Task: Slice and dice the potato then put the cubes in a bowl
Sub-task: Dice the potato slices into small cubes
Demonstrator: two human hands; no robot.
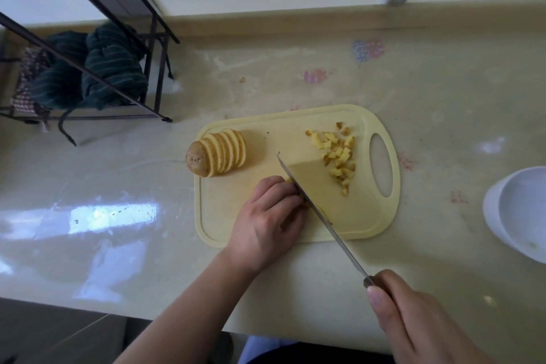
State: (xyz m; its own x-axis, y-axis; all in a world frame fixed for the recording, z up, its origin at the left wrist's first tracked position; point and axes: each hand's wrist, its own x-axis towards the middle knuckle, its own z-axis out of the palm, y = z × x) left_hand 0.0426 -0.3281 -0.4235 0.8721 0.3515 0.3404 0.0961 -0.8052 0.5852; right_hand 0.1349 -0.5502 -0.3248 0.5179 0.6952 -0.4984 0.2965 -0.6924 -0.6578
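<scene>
A cutting board (266,233) lies on the counter (147,180), its handle hole to the right. On the board's far left corner sits a row of potato slices (217,154), leaning together; on its right side, beside the handle hole, lies a heap of potato cubes (339,155). Between them, toward the near edge, the left hand (267,216) rests on the board with a knife (319,216) just right of its fingers (291,189). The right hand (413,322) is at the counter's near edge. A bowl (520,210) stands well right of the board, and a rack (88,68) holding cloths (97,71) is at the far left.
</scene>
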